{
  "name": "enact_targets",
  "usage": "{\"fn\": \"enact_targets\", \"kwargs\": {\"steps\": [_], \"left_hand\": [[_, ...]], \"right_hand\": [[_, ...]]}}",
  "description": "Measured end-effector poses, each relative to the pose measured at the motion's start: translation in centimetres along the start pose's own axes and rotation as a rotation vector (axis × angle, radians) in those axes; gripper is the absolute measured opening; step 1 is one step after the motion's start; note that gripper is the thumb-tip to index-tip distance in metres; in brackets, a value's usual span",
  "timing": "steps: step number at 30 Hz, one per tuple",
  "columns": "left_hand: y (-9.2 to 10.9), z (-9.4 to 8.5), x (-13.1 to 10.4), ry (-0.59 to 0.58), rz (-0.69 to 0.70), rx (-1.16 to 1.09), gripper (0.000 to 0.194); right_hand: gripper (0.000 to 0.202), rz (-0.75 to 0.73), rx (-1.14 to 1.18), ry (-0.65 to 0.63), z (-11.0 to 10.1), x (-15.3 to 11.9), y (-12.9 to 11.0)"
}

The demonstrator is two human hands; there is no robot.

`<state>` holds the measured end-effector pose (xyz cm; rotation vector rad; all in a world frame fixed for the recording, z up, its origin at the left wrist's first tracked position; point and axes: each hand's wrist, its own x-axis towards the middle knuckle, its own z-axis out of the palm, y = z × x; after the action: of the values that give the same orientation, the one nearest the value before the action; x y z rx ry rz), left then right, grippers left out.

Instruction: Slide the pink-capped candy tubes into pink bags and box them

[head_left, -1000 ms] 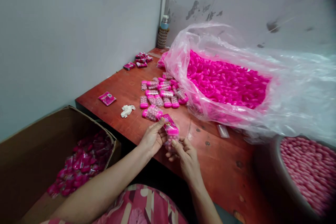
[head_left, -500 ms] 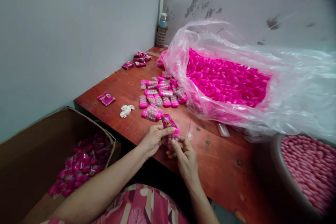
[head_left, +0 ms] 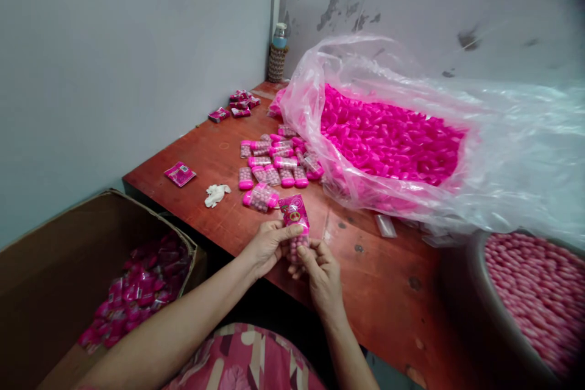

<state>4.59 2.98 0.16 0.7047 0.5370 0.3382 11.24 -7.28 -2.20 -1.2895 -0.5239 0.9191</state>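
Note:
Over the near edge of the table, both hands hold one small clear candy container (head_left: 298, 245) filled with pink balls, with a printed pink wrapper (head_left: 294, 210) at its upper end. My left hand (head_left: 269, 245) is closed on it, thumb laid across the part where wrapper and container meet. From the other side my right hand (head_left: 322, 273) pinches the lower part, its thumb over the clear wall. Some of the fingers behind it are hidden. Just beyond lie several filled containers with pink caps (head_left: 273, 175), grouped on the red-brown table (head_left: 205, 155).
A clear plastic bag (head_left: 347, 186) holds many pink caps (head_left: 388, 134). To the right stands a tub (head_left: 475, 274) of pink balls. An open cardboard box (head_left: 41, 256) with wrapped packs is at the left. A flat packet (head_left: 180, 173) and a crumpled white scrap (head_left: 217, 195) lie nearby.
The wrapper end has tipped more upright and its printed front shows more fully. Both hands keep their hold; the whole view has shifted slightly.

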Motion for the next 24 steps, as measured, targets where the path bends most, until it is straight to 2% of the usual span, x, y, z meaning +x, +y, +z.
{"fn": "enact_targets", "kwargs": {"steps": [3, 8, 10, 13, 16, 18, 20, 24], "left_hand": [[-0.4, -0.1, 0.1, 0.049, 0.016, 0.018, 0.022], [-0.4, 0.1, 0.1, 0.126, 0.082, 0.162, 0.023], [-0.3, 0.2, -0.1, 0.098, 0.078, 0.146, 0.022], [-0.2, 0.2, -0.4, -0.002, 0.034, 0.095, 0.026], [-0.2, 0.0, -0.5, -0.083, -0.008, 0.079, 0.025], [-0.1, -0.1, -0.5, -0.066, -0.002, 0.085, 0.024], [-0.1, -0.2, -0.5, 0.002, 0.016, 0.064, 0.024], [-0.2, -0.1, -0.8, 0.097, 0.008, -0.014, 0.023]], "right_hand": [[0.020, 0.023, 0.010, 0.000, 0.0, 0.1, 0.2], [0.025, -0.071, -0.195, 0.168, 0.1, -0.1, -0.2], [0.023, -0.027, -0.109, 0.107, 0.0, 0.0, -0.4], [0.021, 0.071, 0.117, -0.011, -0.2, 0.3, -0.4], [0.022, 0.067, 0.153, 0.012, -0.1, 0.4, -0.4], [0.026, 0.027, 0.081, 0.065, 0.2, 0.3, -0.5], [0.030, 0.002, 0.038, 0.085, 0.3, 0.1, -0.6], [0.031, 0.027, 0.129, -0.027, 0.2, -0.2, -0.5]]}}
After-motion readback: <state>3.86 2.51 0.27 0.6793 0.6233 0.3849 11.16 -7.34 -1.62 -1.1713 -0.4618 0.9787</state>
